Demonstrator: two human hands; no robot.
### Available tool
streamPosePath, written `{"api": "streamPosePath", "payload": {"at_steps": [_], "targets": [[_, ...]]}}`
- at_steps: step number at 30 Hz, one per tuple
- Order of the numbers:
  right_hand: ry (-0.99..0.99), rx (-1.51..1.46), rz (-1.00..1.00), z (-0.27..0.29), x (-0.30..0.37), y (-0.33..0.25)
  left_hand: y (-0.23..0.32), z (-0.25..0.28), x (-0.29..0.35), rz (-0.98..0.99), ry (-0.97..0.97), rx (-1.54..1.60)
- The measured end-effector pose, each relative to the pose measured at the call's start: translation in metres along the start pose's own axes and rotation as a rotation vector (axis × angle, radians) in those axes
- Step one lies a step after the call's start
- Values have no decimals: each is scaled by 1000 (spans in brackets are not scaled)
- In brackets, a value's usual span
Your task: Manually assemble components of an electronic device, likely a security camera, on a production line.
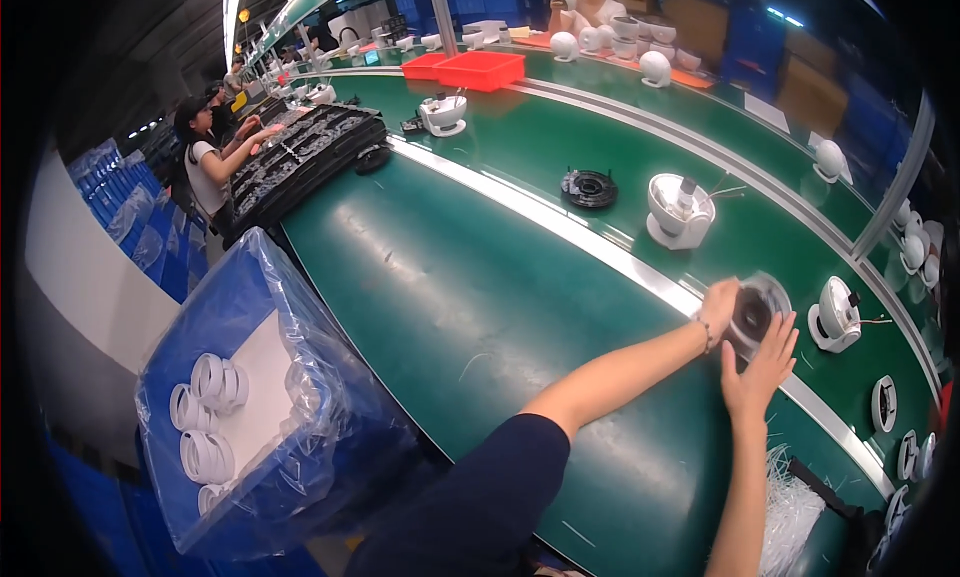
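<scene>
Above the metal strip at the right of the bench, I have a round part (752, 315) with a black centre and a pale rim, blurred by motion. My left hand (718, 309) is closed on its left edge. With fingers stretched and apart, my right hand (765, 367) lies against its lower right side. Just right of it, a white round housing (836, 315) with thin wires stands on the green belt. Another open white housing (680, 213) with wires sits farther back. A black round part (590, 189) lies to the left of that one.
A blue bin (215, 322) lined with clear plastic holds white rings (208, 457) at my left. Red trays (480, 71) and a black tray rack (310, 157) stand farther back. A bundle of white strands (790, 512) lies near my right forearm. Other people work along the line.
</scene>
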State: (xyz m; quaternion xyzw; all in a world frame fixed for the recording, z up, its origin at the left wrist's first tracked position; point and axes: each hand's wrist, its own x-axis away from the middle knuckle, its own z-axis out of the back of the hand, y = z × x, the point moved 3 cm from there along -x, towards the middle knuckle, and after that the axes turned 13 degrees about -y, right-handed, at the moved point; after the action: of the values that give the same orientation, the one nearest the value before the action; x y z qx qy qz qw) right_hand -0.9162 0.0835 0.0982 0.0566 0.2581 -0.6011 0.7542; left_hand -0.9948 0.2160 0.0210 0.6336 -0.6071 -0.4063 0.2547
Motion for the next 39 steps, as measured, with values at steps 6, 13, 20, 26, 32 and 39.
{"api": "streamPosePath", "payload": {"at_steps": [6, 13, 20, 26, 32, 39], "targets": [[-144, -87, 140, -16, 24, -47, 21, 17, -51, -70, 333, -435], [-211, -182, 101, -19, 26, -28, 106, 40, 35, 251, -74, -746], [-295, -128, 126, -19, 23, -39, 318, 217, 56, -524, 448, -1427], [-372, -91, 113, -30, 22, -50, 377, 430, 114, -54, 1108, -1945], [-409, -51, 108, -31, 25, -46, 412, 500, 89, 227, 1235, -2049], [-488, -46, 125, -43, 12, -63, 443, 536, 74, 514, 1222, -2075]]}}
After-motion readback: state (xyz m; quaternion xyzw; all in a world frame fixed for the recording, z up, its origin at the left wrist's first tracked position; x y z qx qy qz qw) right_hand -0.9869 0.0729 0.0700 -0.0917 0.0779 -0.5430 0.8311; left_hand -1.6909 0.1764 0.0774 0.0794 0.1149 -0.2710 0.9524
